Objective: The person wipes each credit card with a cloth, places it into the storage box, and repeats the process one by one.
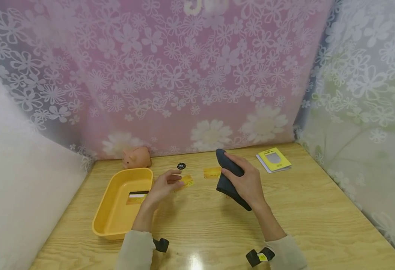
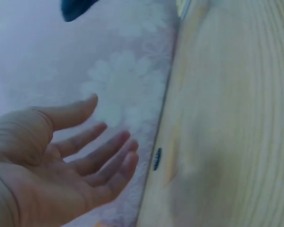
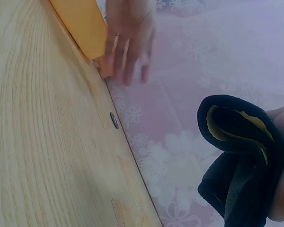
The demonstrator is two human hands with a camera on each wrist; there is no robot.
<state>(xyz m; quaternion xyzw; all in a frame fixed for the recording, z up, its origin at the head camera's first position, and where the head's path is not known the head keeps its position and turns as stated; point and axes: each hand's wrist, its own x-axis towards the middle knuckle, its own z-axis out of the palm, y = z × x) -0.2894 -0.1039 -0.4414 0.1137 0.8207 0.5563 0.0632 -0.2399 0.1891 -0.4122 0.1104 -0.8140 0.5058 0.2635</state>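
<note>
My right hand (image 1: pixel 249 180) grips a folded dark blue fabric item (image 1: pixel 229 176), perhaps a pouch, above the table. Its yellow lining (image 3: pixel 248 125) shows between the folds in the right wrist view. My left hand (image 1: pixel 163 186) hovers beside the yellow tray (image 1: pixel 97 221), fingers loosely bent and holding nothing, as the left wrist view shows. Just past its fingertips in the head view lies an orange-yellow card (image 1: pixel 187 180). Another such card (image 1: pixel 211 173) lies further right, partly covered by the fabric. Inside the tray rests a card with a black stripe (image 1: pixel 136 198).
A black round chip (image 1: pixel 181 165) lies behind the cards. A pink piggy bank (image 1: pixel 137 157) stands behind the tray, near the flowered curtain (image 1: pixel 184 75). At the back right sits a yellow booklet (image 1: pixel 273 159) on the wooden table (image 1: pixel 305 210).
</note>
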